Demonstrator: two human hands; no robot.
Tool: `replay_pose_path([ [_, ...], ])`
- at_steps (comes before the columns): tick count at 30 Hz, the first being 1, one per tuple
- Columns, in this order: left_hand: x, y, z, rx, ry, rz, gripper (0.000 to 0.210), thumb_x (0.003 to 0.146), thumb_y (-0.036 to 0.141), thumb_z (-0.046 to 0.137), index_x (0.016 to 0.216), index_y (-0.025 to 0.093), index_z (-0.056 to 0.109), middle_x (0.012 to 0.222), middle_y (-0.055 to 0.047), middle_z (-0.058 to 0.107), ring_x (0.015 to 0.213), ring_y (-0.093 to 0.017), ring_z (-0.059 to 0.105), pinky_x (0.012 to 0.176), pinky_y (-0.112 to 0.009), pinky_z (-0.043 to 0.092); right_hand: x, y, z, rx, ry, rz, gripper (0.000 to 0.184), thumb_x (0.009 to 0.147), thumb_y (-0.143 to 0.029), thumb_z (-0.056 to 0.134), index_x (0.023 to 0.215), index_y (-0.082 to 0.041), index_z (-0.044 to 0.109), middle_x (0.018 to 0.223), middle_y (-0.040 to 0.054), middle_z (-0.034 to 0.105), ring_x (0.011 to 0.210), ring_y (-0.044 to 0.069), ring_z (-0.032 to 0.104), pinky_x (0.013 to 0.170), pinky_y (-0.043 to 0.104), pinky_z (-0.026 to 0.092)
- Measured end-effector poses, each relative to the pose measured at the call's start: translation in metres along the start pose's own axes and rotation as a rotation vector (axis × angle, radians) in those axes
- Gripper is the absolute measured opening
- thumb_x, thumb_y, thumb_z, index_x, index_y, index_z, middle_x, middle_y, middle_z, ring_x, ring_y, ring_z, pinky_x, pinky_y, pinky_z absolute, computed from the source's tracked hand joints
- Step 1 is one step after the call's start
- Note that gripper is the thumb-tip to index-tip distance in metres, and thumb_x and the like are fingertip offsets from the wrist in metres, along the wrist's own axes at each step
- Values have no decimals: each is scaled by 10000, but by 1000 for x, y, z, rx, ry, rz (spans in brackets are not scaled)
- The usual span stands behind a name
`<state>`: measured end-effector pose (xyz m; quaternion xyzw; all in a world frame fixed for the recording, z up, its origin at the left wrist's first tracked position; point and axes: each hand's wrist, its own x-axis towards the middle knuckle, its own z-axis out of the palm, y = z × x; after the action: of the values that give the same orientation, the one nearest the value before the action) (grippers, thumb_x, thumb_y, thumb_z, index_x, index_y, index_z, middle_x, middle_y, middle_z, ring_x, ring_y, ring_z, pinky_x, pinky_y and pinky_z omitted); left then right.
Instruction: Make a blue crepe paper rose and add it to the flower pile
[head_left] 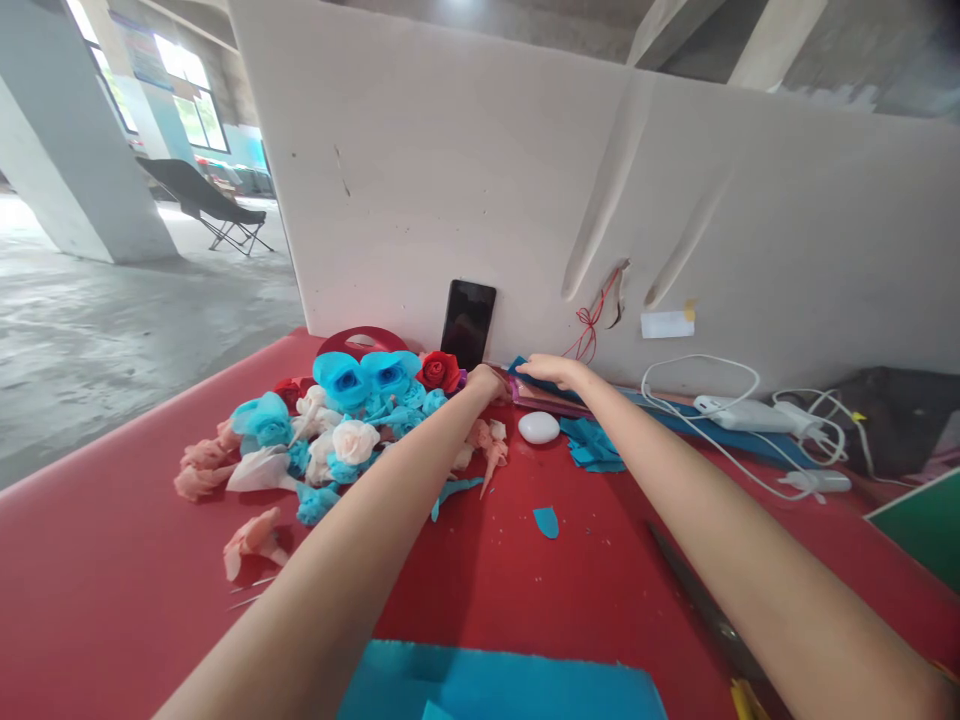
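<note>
Both my arms reach to the back of the red table, where a stack of folded paper in purple, pink and blue lies against the white board. My left hand is at the stack's left end, its fingers mostly hidden. At the top of the stack, my right hand has its fingers closed over the edge of a dark blue paper sheet. Just in front of the stack sit a white egg-shaped object and crumpled blue paper pieces. Left of my left arm is a pile of paper flowers, including a blue flower and a red rose.
A phone leans on the white board. White cables and a power strip lie at right. Scissors are beside my right forearm. Blue paper lies at the near edge, and a small blue petal mid-table.
</note>
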<state>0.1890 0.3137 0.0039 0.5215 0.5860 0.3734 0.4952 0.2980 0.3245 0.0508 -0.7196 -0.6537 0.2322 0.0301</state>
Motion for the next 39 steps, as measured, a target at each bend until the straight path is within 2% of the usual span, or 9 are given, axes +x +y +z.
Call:
replay_pose_path([
  [5,-1,-3,0,56,-69,-60,288,888,300,551,1135,152,550,1138,-81,585,966,-210,604,806,-396,529,2,3,0,3,-22,-14,316,926,-334,539,1173,-138,529,1149,86,543,979,205,568,824,397,504],
  [16,1,-4,1,32,-27,5,307,887,309,551,1146,144,544,1150,-85,579,978,-220,599,816,-410,525,10,14,0,23,-103,-90,308,924,-335,543,1158,-134,537,1127,83,553,962,199,574,815,391,507],
  [27,1,-7,4,-27,-11,65,303,890,308,545,1148,150,544,1156,-86,578,978,-216,599,818,-409,525,6,0,13,115,-22,-1,319,925,-329,542,1180,-138,522,1140,87,544,960,198,573,806,386,512],
  [34,-1,-7,3,-21,-9,78,309,890,305,547,1154,146,537,1153,-91,577,974,-212,600,816,-411,525,1,0,9,191,-101,32,314,928,-334,536,1171,-135,528,1119,82,554,939,193,581,792,376,517],
  [39,-1,-8,4,18,34,73,308,889,305,550,1150,142,539,1145,-91,580,967,-211,603,810,-406,528,-2,0,8,208,-123,40,310,928,-338,536,1160,-133,535,1115,79,557,940,195,580,794,376,516],
])
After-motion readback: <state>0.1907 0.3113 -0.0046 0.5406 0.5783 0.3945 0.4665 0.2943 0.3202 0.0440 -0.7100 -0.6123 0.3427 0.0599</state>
